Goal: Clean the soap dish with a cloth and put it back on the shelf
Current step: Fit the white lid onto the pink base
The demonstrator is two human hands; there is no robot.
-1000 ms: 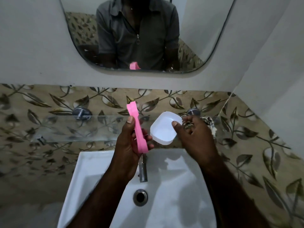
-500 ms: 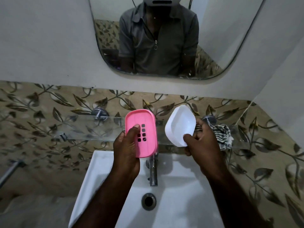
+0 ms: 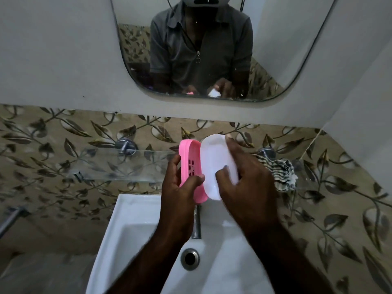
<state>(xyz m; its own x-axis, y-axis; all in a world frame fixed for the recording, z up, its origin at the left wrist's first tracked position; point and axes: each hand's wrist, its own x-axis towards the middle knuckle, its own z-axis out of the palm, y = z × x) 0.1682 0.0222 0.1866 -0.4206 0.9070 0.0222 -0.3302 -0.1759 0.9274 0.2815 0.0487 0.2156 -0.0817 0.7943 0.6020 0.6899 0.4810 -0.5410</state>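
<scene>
Looked down through the head camera onto a white sink [image 3: 131, 225], with a metal tap [image 3: 196, 223] at its back edge and a round drain [image 3: 190, 258] below. Gripped the pink tray [image 3: 189, 164] in the left hand [image 3: 180, 187], thumb curled over the slotted face and fingers wrapped round the outer rim. Held that tray up on end, slots turned toward the right. Clasped the white dish [image 3: 214, 160] in the right hand [image 3: 248, 185], thumb pressed flat on the pale near face and one fingertip hooked over the top rim. Held the dish just right of the tray, overlapping the tray's right edge and probably touching it, going by a rather blurred seam. Had both pieces in the air above the tap, in front of the glass shelf [image 3: 106, 164] and not resting on it. Had a striped cloth [image 3: 282, 172] lying bunched on the right end of that shelf, just beyond the right hand and touched by neither hand. Faced a leaf-patterned tiled wall [image 3: 53, 132], with a mirror [image 3: 286, 49] above, reflecting a grey zip-neck shirt and both hands.
</scene>
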